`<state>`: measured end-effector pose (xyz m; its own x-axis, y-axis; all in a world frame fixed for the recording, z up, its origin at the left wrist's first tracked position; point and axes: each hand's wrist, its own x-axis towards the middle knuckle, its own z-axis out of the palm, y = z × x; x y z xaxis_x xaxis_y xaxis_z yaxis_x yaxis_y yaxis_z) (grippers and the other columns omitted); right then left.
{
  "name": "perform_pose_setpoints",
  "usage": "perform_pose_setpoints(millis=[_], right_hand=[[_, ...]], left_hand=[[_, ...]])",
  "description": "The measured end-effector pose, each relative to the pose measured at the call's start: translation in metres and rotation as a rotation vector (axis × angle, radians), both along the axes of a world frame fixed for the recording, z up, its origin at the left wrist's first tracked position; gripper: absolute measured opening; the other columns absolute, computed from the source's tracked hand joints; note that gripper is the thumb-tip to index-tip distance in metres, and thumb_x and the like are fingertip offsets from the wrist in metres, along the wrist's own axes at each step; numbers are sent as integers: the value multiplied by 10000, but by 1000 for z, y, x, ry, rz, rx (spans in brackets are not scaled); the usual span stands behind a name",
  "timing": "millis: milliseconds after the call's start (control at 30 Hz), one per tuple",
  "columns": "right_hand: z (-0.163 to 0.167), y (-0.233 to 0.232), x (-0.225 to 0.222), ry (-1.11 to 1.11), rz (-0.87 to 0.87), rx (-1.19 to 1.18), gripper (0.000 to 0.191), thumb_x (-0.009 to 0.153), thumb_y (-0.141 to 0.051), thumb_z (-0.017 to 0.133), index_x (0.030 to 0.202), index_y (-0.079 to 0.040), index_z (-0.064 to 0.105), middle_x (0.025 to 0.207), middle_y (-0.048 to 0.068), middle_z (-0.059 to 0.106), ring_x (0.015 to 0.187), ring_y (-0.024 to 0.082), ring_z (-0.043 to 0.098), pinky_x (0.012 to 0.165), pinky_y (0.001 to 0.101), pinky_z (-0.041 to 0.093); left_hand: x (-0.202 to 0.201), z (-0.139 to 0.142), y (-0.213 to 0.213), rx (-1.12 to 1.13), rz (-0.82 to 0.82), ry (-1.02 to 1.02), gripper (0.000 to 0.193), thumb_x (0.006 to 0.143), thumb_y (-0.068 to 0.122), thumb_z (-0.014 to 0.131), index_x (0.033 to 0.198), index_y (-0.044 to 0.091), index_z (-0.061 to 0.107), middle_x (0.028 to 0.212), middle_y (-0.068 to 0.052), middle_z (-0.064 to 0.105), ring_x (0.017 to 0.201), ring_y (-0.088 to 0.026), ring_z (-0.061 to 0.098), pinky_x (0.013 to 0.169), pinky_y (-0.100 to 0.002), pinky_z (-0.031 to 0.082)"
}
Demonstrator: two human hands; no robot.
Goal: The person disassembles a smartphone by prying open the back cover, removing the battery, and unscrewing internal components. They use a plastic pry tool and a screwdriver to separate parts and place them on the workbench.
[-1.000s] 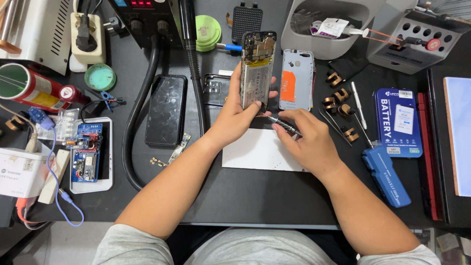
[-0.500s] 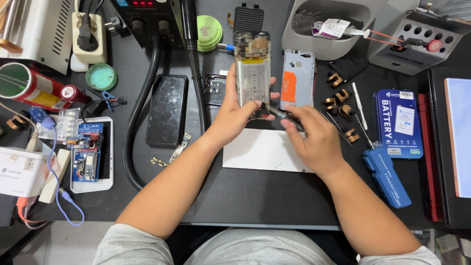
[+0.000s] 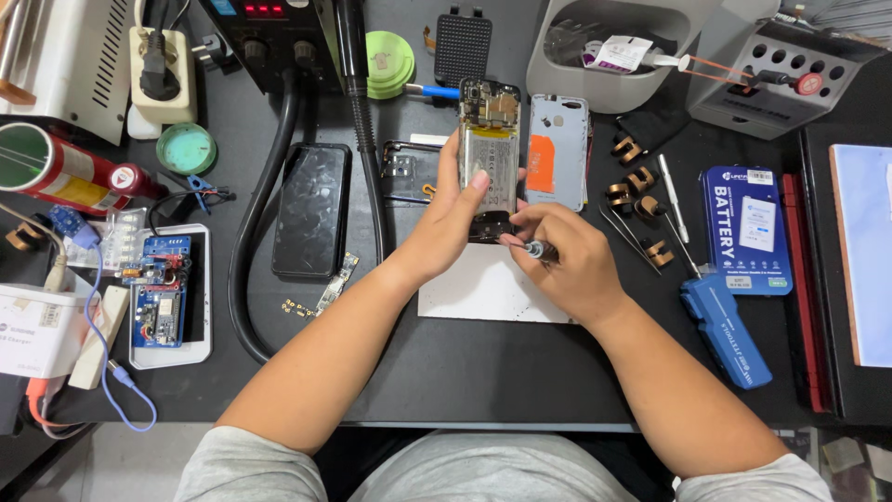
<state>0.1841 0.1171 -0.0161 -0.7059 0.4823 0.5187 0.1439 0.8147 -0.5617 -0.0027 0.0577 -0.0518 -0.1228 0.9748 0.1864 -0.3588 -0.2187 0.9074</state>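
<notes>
Hands at work on an opened phone [image 3: 489, 153] above a black counter [image 3: 446, 372]; the phone stands with its back cover off, circuit board at the top and pale battery below it, raised over the counter near the middle of the head view; left hand [image 3: 455, 218] grips the phone from its left edge, fingers [image 3: 479, 180] clamped around the body, thumb side hidden behind it; right hand [image 3: 567, 265] sits just below and to the right, fingers [image 3: 530, 223] pinched together on a small screwdriver [image 3: 541, 250], whose tip meets the phone's dark lower end; exact point of contact too small to tell. White sheet [image 3: 483, 293] lies flat on the counter directly beneath both hands; grey back cover [image 3: 557, 153] with an orange patch lies just beside the phone, on its right; black phone [image 3: 311, 209] lies face up well to the left, a thick black hose [image 3: 251, 242] curving beside it; blue battery box [image 3: 748, 228] and blue tool case [image 3: 725, 330] rest to the right, near several small copper-coloured coils [image 3: 641, 200] and tweezers [image 3: 627, 237]; green round tin [image 3: 186, 149] and a red can [image 3: 65, 172] lie at far left; blue circuit board [image 3: 160, 288] rests on a white tray [image 3: 200, 349] near the left edge; grey bin [image 3: 557, 74] stands at the top.
</notes>
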Motion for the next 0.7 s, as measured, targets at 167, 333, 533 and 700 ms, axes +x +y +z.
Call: perform_pose_setpoints(millis=[167, 333, 533, 700], right_hand=[[5, 1, 1, -65, 1, 64, 250, 834, -70, 844, 822, 8, 606, 991, 101, 729, 951, 233, 760, 757, 318, 604], [8, 0, -2, -90, 5, 92, 238, 759, -76, 842, 846, -1, 634, 883, 78, 695, 692, 209, 664, 641, 326, 552], [7, 0, -4, -84, 14, 116, 258, 733, -78, 819, 850, -18, 598, 824, 79, 635, 694, 220, 643, 648, 328, 544], [4, 1, -3, -80, 38, 96, 260, 731, -76, 812, 839, -16, 583, 813, 82, 626, 690, 228, 637, 651, 336, 544]], left_hand=[[3, -8, -1, 25, 13, 105, 670, 1131, 288, 398, 1635, 100, -3, 1506, -222, 486, 1258, -247, 587, 1094, -396, 506], [7, -11, -2, 118, 67, 296, 631, 1174, 250, 409, 1652, 42, 54, 1592, -192, 405, 1466, -259, 458, 1244, -406, 382], [9, -7, -3, 75, -3, 246, 664, 1147, 281, 413, 1643, 57, 33, 1558, -189, 418, 1398, -266, 528, 1203, -419, 433], [9, -2, -3, 68, -44, 193, 649, 1146, 301, 396, 1635, 64, 41, 1550, -187, 413, 1378, -267, 553, 1180, -426, 460]])
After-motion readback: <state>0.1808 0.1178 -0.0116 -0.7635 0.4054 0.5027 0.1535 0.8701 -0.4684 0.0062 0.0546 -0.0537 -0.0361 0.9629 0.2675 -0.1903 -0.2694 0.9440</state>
